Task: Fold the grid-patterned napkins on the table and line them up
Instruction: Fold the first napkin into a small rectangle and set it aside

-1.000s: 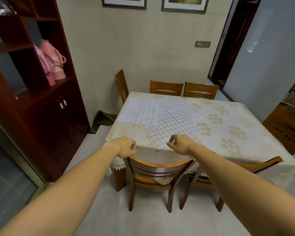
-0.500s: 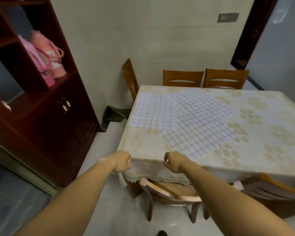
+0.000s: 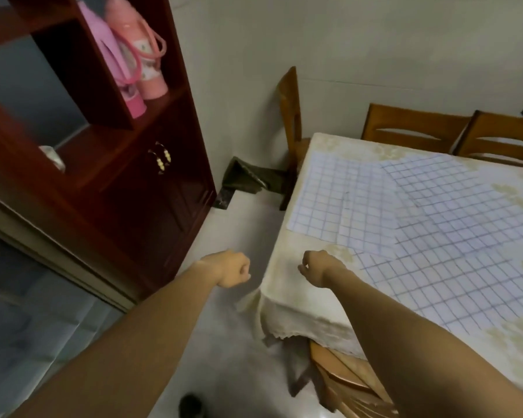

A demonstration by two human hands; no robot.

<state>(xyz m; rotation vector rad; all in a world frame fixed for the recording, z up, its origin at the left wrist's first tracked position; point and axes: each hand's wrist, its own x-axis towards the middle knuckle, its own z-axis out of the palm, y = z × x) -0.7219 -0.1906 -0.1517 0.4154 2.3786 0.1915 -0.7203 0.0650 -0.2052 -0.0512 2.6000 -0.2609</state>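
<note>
Dark wooden cabinet at left; cloth-covered table at right, with four wooden chairs drawn up to it. Three grid napkins lie unfolded and overlapping on the tabletop. Two pink flasks on a shelf. Left hand is fisted over the floor. Right hand is over the table corner, fingers curled on nothing.

Left hand hangs fisted over the floor just beside the bench corner; right hand, fingers curled and apparently empty, hovers above that corner. Grid-patterned napkins lie flat and overlapping on the bench
</note>
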